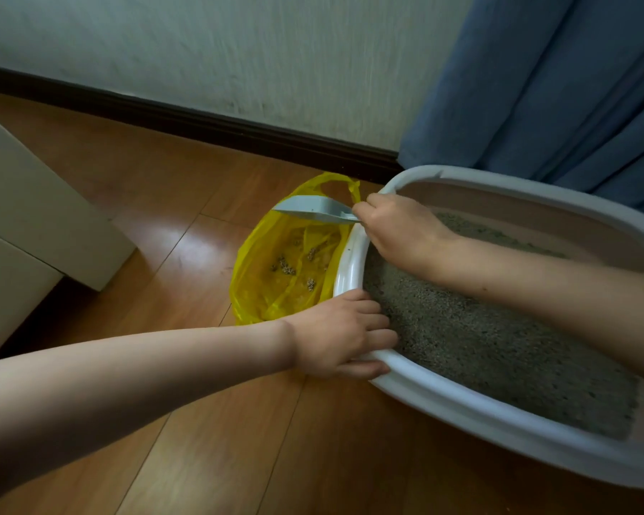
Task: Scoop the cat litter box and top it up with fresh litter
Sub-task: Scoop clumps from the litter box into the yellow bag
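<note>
A white litter box (461, 407) stands on the floor at the right, filled with grey litter (480, 336). My left hand (343, 334) grips its near-left rim, fingers curled over the edge. My right hand (398, 232) holds the handle of a pale grey scoop (309, 208). The scoop hangs over an open yellow plastic bag (276, 276) that lies beside the box. A few litter clumps (287, 267) lie in the bottom of the bag. Whatever is in the scoop is hidden.
Wooden floor runs around the box and bag. A dark skirting board (201, 120) and pale wall lie behind. A blue curtain (554, 87) hangs at the back right above the box. A white cabinet (34, 217) stands at the left.
</note>
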Motion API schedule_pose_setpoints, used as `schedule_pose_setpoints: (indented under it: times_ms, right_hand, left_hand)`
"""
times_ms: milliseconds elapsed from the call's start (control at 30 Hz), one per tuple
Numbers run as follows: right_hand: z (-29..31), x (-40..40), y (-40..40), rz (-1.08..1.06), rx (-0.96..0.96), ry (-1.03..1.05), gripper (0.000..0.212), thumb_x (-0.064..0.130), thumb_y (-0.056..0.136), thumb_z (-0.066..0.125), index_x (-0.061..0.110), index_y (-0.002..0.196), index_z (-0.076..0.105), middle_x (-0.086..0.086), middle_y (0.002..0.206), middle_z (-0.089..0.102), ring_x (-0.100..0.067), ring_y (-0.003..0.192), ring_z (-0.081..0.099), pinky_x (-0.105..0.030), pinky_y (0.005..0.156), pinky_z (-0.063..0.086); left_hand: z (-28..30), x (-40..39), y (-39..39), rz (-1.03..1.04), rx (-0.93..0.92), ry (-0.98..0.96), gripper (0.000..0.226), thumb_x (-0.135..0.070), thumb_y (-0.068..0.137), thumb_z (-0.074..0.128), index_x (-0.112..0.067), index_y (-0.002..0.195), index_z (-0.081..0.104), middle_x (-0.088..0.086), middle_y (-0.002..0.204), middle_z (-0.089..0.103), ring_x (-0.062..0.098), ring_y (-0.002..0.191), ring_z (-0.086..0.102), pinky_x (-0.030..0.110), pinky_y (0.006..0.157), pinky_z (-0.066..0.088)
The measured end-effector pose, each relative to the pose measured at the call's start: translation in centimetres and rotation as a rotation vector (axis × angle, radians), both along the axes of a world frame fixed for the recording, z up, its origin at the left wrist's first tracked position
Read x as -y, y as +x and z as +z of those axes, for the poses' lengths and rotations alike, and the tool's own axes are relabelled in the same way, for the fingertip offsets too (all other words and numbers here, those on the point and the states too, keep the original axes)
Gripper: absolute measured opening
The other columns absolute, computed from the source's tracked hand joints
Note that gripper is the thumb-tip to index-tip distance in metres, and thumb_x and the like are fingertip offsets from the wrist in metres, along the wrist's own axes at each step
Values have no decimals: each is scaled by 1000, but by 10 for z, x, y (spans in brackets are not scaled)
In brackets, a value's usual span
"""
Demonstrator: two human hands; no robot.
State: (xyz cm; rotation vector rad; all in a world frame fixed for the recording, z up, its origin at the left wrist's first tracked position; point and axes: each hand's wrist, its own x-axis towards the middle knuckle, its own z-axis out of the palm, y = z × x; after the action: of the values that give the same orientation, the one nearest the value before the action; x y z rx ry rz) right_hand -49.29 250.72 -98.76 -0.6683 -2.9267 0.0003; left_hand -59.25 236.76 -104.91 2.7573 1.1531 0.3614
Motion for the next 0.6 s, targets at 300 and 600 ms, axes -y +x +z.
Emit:
schedule_pose_setpoints:
  times_ms: [300, 600]
  right_hand:
    - [23, -18, 52, -638, -515, -1074, 18, 17, 95, 55, 4, 94, 67, 1, 68, 58, -6, 51, 44, -15, 40, 36]
    - [23, -32, 112, -733, -331, -765, 26, 22, 91, 61, 7, 72, 71, -2, 56, 57, -12, 46, 45, -23, 45, 33]
  left_hand:
    - [2, 0, 0, -3, -12, -11, 30, -41, 97, 50, -12, 94, 57, 6, 85, 57, 26, 82, 50, 38, 85, 37]
    - [1, 0, -1, -6, -36, 10, 32, -43, 98, 45, -14, 93, 56, 4, 86, 56, 24, 81, 49, 36, 83, 36]
